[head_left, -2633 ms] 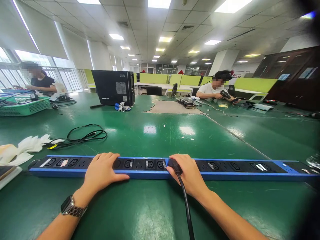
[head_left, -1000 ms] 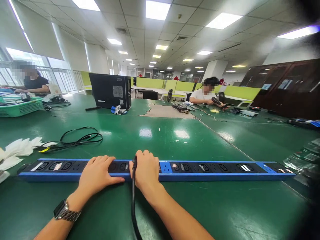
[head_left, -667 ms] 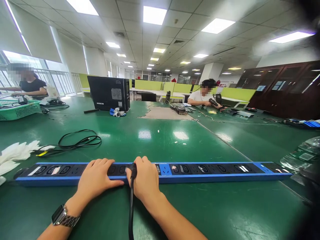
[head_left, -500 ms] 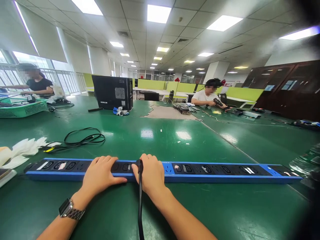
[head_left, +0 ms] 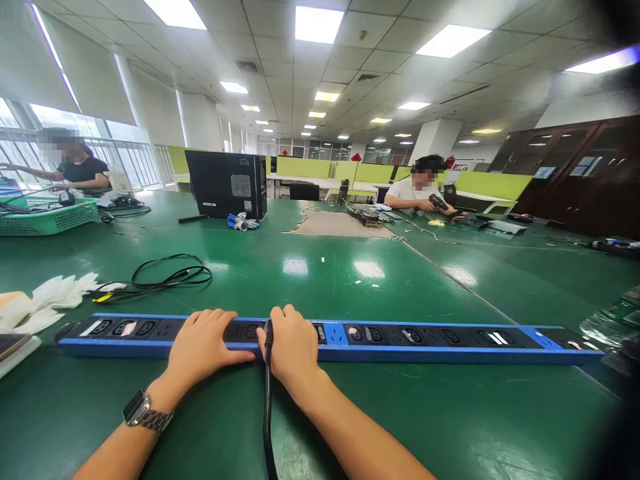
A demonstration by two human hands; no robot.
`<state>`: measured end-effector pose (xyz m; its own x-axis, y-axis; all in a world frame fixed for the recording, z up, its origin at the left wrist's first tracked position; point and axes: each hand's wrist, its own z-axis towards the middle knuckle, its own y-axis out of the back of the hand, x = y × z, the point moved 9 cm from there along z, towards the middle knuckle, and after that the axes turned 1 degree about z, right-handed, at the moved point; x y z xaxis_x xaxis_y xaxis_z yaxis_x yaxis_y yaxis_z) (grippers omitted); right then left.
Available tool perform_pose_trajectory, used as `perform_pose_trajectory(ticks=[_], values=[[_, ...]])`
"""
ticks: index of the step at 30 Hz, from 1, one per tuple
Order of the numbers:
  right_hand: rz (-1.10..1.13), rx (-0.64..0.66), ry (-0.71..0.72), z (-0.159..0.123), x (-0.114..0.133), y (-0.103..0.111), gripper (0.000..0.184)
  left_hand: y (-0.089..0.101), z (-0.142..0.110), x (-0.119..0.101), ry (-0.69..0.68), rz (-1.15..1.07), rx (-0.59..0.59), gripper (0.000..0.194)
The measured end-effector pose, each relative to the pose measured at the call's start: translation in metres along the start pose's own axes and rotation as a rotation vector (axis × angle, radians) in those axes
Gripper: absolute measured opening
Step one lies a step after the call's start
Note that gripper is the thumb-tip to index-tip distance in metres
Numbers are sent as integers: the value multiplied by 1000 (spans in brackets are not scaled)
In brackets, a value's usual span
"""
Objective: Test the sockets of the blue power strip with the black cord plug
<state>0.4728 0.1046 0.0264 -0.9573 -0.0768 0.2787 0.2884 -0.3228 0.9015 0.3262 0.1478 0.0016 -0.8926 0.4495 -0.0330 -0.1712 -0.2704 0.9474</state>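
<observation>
A long blue and black power strip (head_left: 410, 335) lies across the table in front of me, with rows of sockets along its top. My left hand (head_left: 203, 343) grips the strip left of its middle, the thumb along the near side and the fingers over the top. Close beside it, my right hand (head_left: 291, 347) is closed round the plug of a black power cord (head_left: 268, 407), held against the strip's top. The cord hangs down toward me. My hand hides part of the plug, so I cannot tell whether it sits in a socket.
A coiled black cable (head_left: 170, 277) and crumpled white gloves (head_left: 63, 293) lie at left. Behind stand a green basket (head_left: 65, 217) and a black computer case (head_left: 225, 187). A clear plastic bottle (head_left: 613, 320) is at the right. Two people sit at the table's far sides.
My right hand has slid a little left along the strip with the plug, closer to my left hand. My left hand keeps its hold.
</observation>
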Motion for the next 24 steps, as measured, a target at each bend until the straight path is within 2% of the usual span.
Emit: perform_pose_trajectory(ticks=[4,6,8,11,13,14,16,18,20,24], values=[[127,-110,32,-8,-12,-5,20,0,0,1,5,14,-12,77],[215,-194,50,-10,-14,1,20,-1,1,1,1,16,-6,77],[319,-301,53,-11,-18,20,21,-2,1,1,2,15,1,77],[394,-451,53,-16,-36,61,28,-1,1,1,9,11,10,80],[336,-455,36,-20,-58,79,29,0,1,1,12,2,14,81],[298,-428,-5,-23,-75,80,28,0,1,1,13,-5,17,81],[224,-366,-115,-30,-110,74,28,1,1,1,14,-24,20,78],[207,-333,-163,-37,-133,62,29,1,1,1,11,-30,17,77],[213,-323,-144,-40,-139,51,28,1,1,2,13,-19,4,77],[196,-306,-125,-36,-126,43,22,1,2,3,8,3,6,78]])
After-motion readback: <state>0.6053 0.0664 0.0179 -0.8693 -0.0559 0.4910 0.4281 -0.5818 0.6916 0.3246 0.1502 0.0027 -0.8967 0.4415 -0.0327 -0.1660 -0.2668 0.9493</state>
